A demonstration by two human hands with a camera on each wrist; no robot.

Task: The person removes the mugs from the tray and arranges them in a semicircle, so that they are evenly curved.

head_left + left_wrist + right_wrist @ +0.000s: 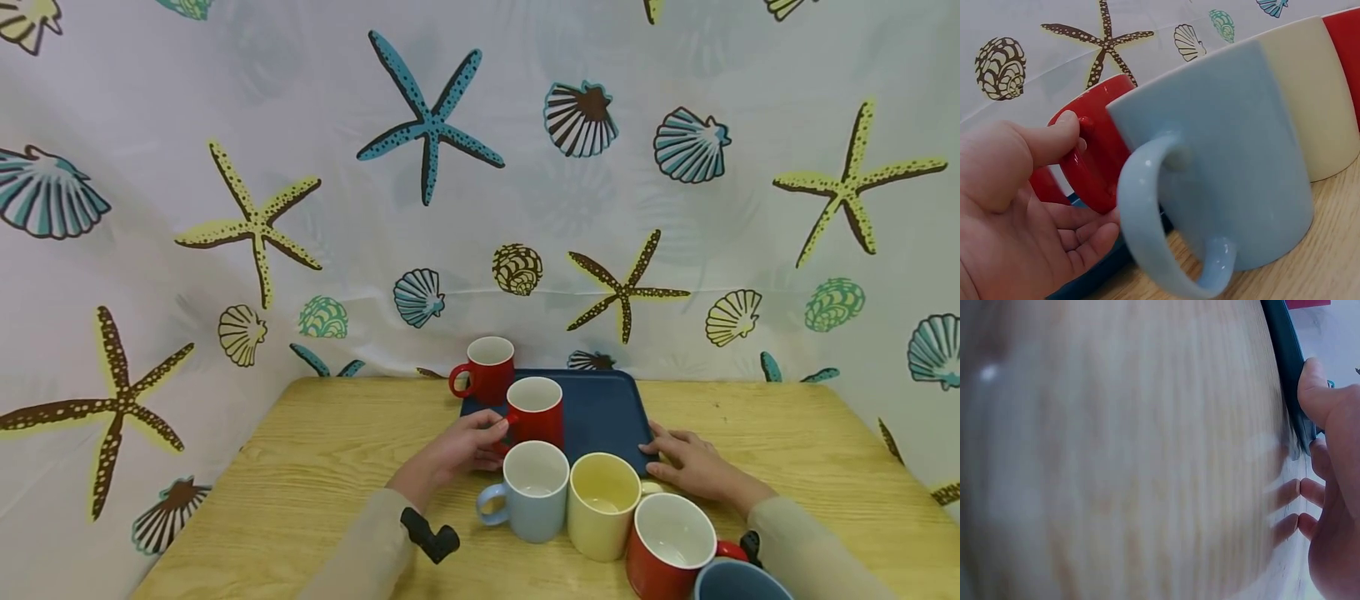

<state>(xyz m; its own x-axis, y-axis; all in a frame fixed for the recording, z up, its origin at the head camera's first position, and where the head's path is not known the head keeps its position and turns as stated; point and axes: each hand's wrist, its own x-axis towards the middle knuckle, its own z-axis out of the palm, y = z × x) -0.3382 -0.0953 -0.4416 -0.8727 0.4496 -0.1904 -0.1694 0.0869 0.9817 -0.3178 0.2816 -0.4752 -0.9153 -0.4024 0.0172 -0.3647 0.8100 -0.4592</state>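
In the head view my left hand point(468, 446) is at the handle side of a red mug point(546, 421) with a white inside, standing on the left part of a blue tray point(603, 408). The left wrist view shows thumb and fingers pinching its red handle point(1079, 169). A light blue mug point(1229, 150) stands close in front and hides part of it. A second red mug point(491, 379) sits farther back on the tray's left side. My right hand point(686, 462) grips the tray's near right corner, with the thumb on the rim point(1297, 394) in the right wrist view.
Nearer me on the wooden table point(337, 467) a row runs rightward from the light blue mug: a yellow mug point(600, 533), a red mug point(652, 567) and a dark blue mug point(738, 583), partly out of frame. A patterned cloth point(480, 217) hangs behind the table.
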